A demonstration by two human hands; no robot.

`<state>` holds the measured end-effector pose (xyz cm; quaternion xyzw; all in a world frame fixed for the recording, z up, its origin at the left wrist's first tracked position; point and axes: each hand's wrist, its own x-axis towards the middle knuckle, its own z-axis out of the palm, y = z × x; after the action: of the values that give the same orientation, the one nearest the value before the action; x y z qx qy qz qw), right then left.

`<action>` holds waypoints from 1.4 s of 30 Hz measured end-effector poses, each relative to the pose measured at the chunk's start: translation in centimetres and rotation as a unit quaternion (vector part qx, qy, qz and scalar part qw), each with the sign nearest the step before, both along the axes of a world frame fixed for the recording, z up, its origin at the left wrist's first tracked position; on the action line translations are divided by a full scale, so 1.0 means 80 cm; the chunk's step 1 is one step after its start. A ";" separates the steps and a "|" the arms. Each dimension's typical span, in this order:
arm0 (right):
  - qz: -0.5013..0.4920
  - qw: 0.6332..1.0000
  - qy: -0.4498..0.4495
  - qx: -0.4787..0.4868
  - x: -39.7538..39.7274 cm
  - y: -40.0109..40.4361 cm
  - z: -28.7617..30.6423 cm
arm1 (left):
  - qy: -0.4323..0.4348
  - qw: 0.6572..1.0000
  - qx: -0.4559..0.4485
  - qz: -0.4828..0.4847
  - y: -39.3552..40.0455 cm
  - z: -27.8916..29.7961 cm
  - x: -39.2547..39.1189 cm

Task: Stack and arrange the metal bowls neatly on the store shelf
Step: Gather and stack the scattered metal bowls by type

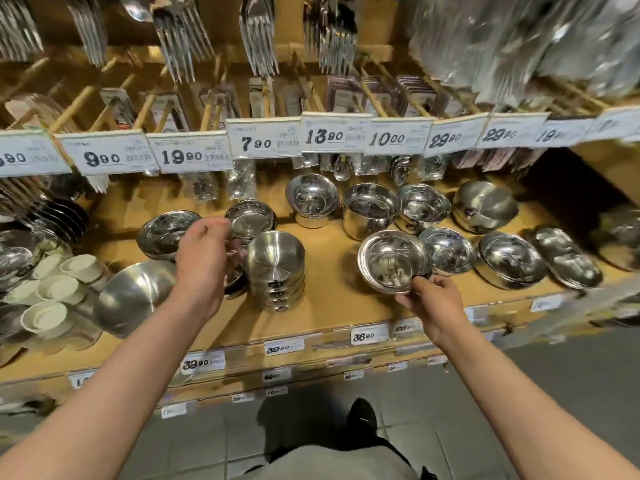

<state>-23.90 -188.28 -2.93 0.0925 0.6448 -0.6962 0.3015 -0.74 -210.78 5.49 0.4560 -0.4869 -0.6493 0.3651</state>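
Shiny metal bowls sit across a wooden store shelf (332, 306). Near the front middle, an upside-down stack of bowls (276, 270) stands, bases up. To its right, one held bowl (393, 260) (tilted, its opening facing the viewer) is lifted just off the shelf. Behind, back-row bowls (370, 209) rest upright, several nested. A large overturned bowl (133, 296) lies at front left.

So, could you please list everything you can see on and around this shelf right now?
Upside-down bowl stack: one, silver, shelf centre.
Held bowl: one, silver, tilted, front right.
Other metal bowls: many, silver, across the shelf.
White cups: several, left end.
Forks: several bunches, silver, hanging above.
Price tags: a row, white, above the bowls.
Left hand: beside the stack; what its fingers hold is hidden.
Right hand: pinches the held bowl's rim.
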 end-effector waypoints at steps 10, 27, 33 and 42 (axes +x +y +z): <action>-0.050 0.998 -0.032 0.007 -0.019 0.098 0.020 | -0.016 0.953 0.074 -0.295 0.099 -0.012 -0.109; 0.123 0.987 -0.100 -0.028 -0.158 0.154 0.006 | -0.204 0.943 0.055 -0.256 0.237 -0.100 -0.319; 0.206 0.975 -0.081 0.019 -0.282 0.175 0.001 | -0.186 0.944 0.062 -0.267 0.245 -0.098 -0.389; 0.173 0.983 -0.060 0.034 -0.312 0.149 -0.019 | -0.448 0.892 -0.030 0.049 0.197 -0.151 -0.327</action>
<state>-48.87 -176.36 -4.43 0.0314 0.6550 -0.6048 0.4519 -26.93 -195.03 -6.62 0.7109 -0.5951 -0.3421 0.1529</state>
